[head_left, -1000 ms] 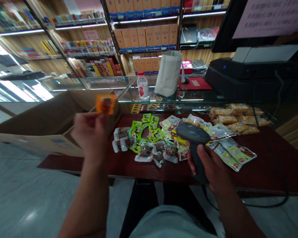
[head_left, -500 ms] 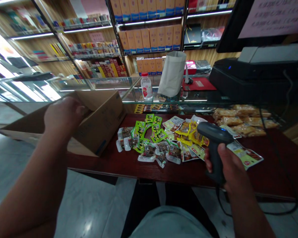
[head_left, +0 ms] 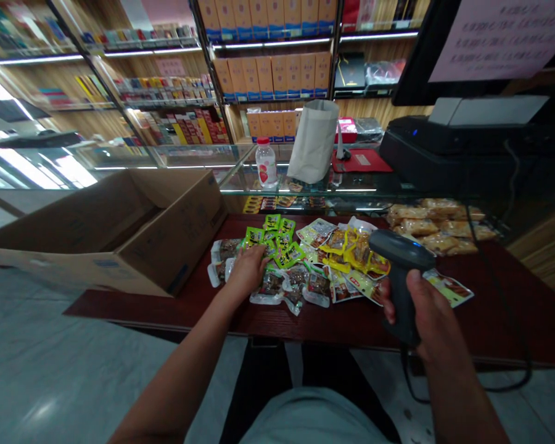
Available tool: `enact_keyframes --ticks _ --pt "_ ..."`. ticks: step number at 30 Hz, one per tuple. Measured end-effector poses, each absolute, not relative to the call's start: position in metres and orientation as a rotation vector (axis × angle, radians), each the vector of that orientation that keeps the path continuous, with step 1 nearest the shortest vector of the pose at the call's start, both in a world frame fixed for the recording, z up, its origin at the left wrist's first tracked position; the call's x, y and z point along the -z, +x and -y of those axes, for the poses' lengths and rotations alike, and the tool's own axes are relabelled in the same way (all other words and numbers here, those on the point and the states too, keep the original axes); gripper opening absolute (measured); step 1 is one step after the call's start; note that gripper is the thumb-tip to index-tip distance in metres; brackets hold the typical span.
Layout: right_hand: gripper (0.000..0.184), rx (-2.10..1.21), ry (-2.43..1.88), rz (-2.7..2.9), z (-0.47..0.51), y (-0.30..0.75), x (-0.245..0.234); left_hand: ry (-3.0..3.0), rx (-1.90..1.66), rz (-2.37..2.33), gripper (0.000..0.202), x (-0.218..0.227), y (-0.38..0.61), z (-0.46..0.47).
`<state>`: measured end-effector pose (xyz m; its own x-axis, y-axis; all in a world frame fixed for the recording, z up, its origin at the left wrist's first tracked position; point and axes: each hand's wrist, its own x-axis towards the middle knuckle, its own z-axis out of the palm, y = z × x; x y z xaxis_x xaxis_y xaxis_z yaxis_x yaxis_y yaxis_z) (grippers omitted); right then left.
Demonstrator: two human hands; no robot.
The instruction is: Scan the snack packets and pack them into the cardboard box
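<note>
My right hand (head_left: 428, 308) is wrapped round the grip of a dark grey barcode scanner (head_left: 400, 253), whose head points left above the packets. My left hand (head_left: 247, 271) reaches down onto the snack packets, its fingers stretched forward and partly hidden from above. Just beyond its fingertips lie small bright green snack packets (head_left: 284, 243). Clear vacuum-packed brown snacks (head_left: 271, 283) are spread beside and in front of it. Farther right, yellow snack packets (head_left: 346, 246) rest on flat pale printed pouches (head_left: 317, 232), partly behind the scanner.
An open cardboard box (head_left: 180, 237) stands at the left on the dark red counter (head_left: 203, 311). Behind are a bottle with a red cap (head_left: 266, 163) and a white paper bag (head_left: 314, 142). Wrapped bread-like packs (head_left: 439, 225) lie at right. The scanner's cable (head_left: 509, 388) hangs low.
My left hand has moved from over the cardboard box rightward and down to the green packets. The right hand still holds the scanner in much the same place. The view has shifted slightly.
</note>
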<state>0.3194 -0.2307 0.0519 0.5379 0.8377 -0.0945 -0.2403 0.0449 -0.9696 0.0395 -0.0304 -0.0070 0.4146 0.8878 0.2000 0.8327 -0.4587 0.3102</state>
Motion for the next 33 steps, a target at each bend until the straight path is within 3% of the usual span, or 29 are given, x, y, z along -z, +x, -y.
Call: enact_keyframes --ticks 4,10,15,24,29,33 --pt "0.049 -0.866 -1.261 0.617 0.232 0.322 -0.051 2.447 -0.63 -1.312 0.031 0.008 0.03 0.029" --pt "0.049 -0.883 -1.246 0.641 0.23 0.329 -0.043 2.232 -0.892 -1.786 0.035 0.0 0.012 -0.003" --pt "0.047 -0.891 -1.237 0.603 0.23 0.323 -0.045 2.01 -0.89 -1.777 0.059 -0.001 0.025 -0.033" --pt "0.053 -0.875 -1.323 0.648 0.237 0.323 -0.049 1.626 -1.314 -1.804 0.034 -0.004 0.0 -0.053" --pt "0.049 -0.898 -1.257 0.602 0.231 0.32 -0.046 1.403 -1.443 -1.555 0.034 -0.01 -0.004 -0.035" --pt "0.048 -0.963 -1.248 0.605 0.228 0.315 -0.044 1.182 -1.312 -1.248 0.045 -0.019 0.008 -0.006"
